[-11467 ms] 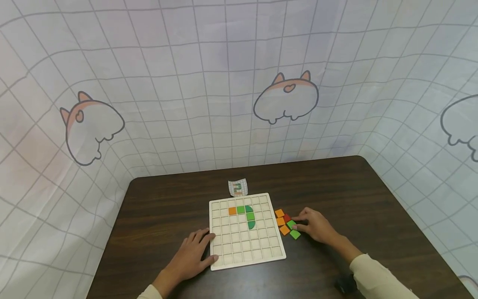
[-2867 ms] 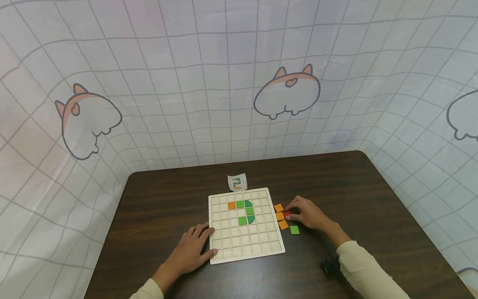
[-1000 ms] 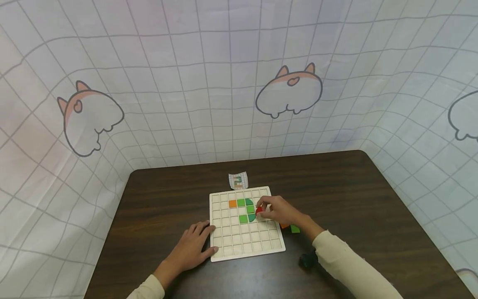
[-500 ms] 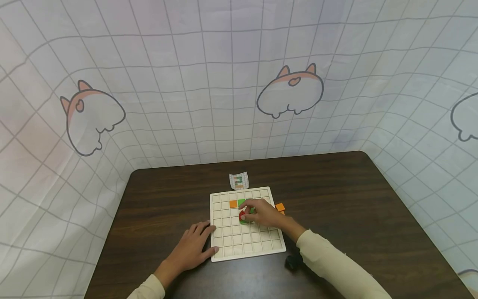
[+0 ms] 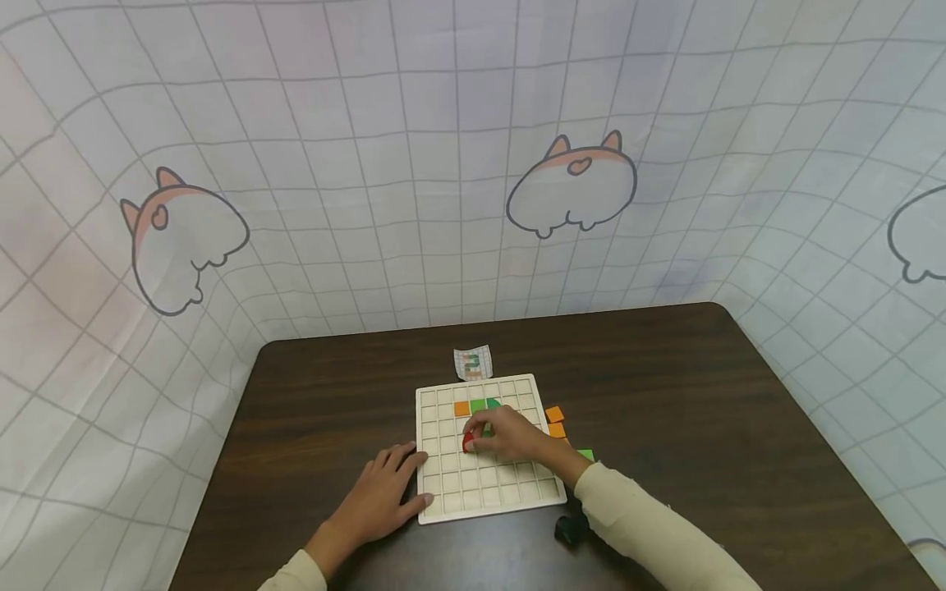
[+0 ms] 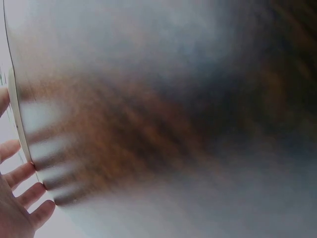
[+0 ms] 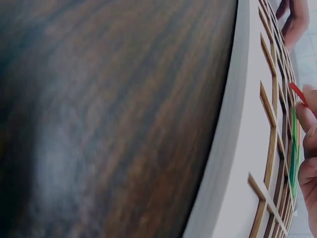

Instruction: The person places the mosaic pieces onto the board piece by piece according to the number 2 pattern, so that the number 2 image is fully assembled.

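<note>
My right hand (image 5: 508,435) pinches a red tile (image 5: 467,443) between thumb and fingers over the white gridded board (image 5: 491,495). In the right wrist view, the red tile (image 7: 298,94) looks tilted on edge at the fingertips. On the board's upper rows lie an orange square tile (image 5: 461,409), a green square tile (image 5: 478,405) and a dark green rounded tile (image 5: 493,403). The hand covers most of the tiles below them. My left hand (image 5: 380,490) rests with spread fingers at the board's left edge; the left wrist view shows its fingers (image 6: 30,194) touching that edge.
A small paper card (image 5: 473,364) with a coloured grid pattern lies behind the board. To the right are loose orange tiles (image 5: 555,414) and a green tile (image 5: 587,454), partly hidden by the forearm. A black device (image 5: 571,532) hangs under the right wrist.
A green square joined the board's third row earlier. My right hand then picked up the red tile from the loose pile and carried it left across the board. The left hand stays put.
</note>
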`<state>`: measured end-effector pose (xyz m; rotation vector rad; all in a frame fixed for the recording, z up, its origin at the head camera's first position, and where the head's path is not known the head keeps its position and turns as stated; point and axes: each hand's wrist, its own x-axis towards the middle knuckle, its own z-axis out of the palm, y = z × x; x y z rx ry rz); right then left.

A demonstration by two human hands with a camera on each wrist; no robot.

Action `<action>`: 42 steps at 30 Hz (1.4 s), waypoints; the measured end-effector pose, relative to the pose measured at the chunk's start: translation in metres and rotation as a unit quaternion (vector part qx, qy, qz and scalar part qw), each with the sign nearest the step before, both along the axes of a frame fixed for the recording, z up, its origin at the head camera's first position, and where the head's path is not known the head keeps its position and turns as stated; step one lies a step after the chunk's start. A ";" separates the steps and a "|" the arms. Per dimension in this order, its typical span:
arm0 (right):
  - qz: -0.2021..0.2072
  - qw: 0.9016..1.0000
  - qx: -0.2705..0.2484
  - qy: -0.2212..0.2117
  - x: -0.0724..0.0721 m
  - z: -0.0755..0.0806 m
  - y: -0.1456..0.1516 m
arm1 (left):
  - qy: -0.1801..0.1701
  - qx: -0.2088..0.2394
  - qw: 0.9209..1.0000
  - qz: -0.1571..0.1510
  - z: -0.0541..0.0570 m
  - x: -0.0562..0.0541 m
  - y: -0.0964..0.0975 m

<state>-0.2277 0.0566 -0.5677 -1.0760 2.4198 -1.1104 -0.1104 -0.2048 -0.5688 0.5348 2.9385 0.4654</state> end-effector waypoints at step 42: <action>-0.043 0.999 0.003 -0.015 -0.006 0.000 -0.001 | 0.003 -0.013 1.000 -0.005 -0.001 -0.004 -0.001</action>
